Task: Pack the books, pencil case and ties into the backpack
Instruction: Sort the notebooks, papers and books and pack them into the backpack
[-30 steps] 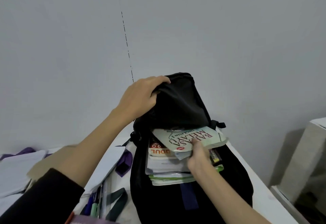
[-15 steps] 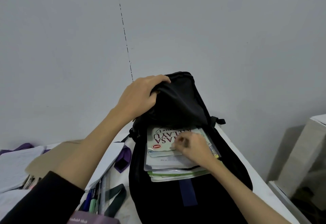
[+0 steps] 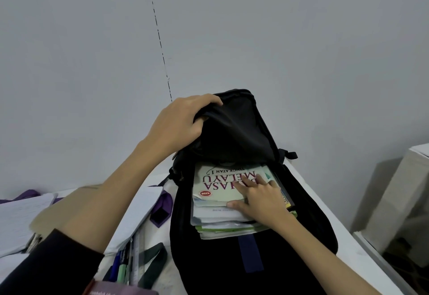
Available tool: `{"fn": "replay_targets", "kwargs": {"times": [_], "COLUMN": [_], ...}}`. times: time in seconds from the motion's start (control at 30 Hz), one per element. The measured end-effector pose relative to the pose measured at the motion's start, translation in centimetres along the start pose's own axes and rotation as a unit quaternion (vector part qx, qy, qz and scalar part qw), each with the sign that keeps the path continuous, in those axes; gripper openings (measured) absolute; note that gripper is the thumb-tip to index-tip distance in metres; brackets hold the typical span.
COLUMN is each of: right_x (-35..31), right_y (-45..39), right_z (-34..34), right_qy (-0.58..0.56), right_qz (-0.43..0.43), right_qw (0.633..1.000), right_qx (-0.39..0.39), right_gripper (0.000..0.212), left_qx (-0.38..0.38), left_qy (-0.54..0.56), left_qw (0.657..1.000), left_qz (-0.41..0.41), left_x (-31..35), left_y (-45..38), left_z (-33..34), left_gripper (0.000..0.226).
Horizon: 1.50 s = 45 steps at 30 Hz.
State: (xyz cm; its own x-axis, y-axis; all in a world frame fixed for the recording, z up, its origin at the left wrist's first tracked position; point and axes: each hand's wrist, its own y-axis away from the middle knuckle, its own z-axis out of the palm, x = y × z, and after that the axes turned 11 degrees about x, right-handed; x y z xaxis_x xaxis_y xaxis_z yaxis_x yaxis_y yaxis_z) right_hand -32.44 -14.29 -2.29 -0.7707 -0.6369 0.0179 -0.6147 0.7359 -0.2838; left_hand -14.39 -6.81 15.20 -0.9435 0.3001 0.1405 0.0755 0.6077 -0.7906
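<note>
Top book now squared in backpack.
Right hand flattened, fingers spread on cover; left hand keeps gripping flap.

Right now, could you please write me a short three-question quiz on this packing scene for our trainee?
1. True or false: the left hand grips the backpack flap.
2. What does the right hand rest on?
A. the pens
B. the top book
C. the purple tie
3. Fill in: the pens lie ____ the backpack, on the table.

Key:
1. True: its fingers curl over the flap's edge and hold it up.
2. B: flat fingers lie on the top book of the stack in the open backpack.
3. Outside, at its left, as does the purple tie.
</note>
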Motion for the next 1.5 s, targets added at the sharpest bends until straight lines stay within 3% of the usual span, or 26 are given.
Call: {"fn": "replay_targets", "kwargs": {"times": [0.2,0.4,0.63,0.87,0.97,1.07,1.13,1.2,1.3,1.37,1.5], "right_x": [0.6,1.6,1.8,2.0,1.6,-0.4,-2.3,-4.4,-7.7,-10.1,-15.7], "right_y": [-2.2,-1.8,-0.9,-0.8,-0.8,-0.6,-0.5,-0.6,-0.6,-0.6,-1.3], "right_z": [-0.7,-0.8,-0.4,0.0,-0.4,-2.1,-3.4,-4.2,-4.3,-3.8,-3.1], "right_qy": [0.018,-0.029,-0.062,-0.085,-0.145,-0.225,-0.257,-0.287,-0.32,-0.321,-0.334], "right_qz": [0.002,0.001,-0.008,0.018,0.033,0.019,-0.023,-0.062,-0.101,-0.117,-0.144], "right_qw": [1.0,0.999,0.994,0.987,0.977,0.936,0.883,0.841,0.811,0.802,0.792], "right_qx": [-0.026,-0.019,0.092,0.134,0.152,0.271,0.393,0.455,0.479,0.49,0.491], "right_gripper": [0.074,0.074,0.037,0.037,0.032,0.024,0.019,0.015,0.01,0.008,0.006], "left_qx": [-0.006,-0.003,0.005,0.018,0.004,-0.028,-0.059,-0.1,-0.162,-0.166,-0.071], "left_qy": [-0.003,0.005,0.02,0.049,0.042,0.051,0.077,0.107,0.154,0.181,0.165], "left_qw": [1.0,1.0,1.0,0.998,0.998,0.993,0.984,0.966,0.913,0.876,0.835], "left_qz": [0.002,-0.004,-0.007,-0.039,-0.054,-0.099,-0.151,-0.215,-0.341,-0.415,-0.52], "left_x": [-0.2,-0.5,-0.6,-0.2,-0.1,-1.4,-2.7,-3.9,-5.5,-6.7,-11.1], "left_y": [0.6,1.3,0.6,0.5,1.5,3.7,5.5,7.9,12.3,15.5,21.6], "left_z": [-0.4,-0.5,-0.1,0.9,0.9,0.7,0.5,0.3,-0.2,-1.2,-5.0], "left_gripper": [0.049,0.048,0.048,0.048,0.047,0.043,0.039,0.042,0.064,0.066,0.058]}}
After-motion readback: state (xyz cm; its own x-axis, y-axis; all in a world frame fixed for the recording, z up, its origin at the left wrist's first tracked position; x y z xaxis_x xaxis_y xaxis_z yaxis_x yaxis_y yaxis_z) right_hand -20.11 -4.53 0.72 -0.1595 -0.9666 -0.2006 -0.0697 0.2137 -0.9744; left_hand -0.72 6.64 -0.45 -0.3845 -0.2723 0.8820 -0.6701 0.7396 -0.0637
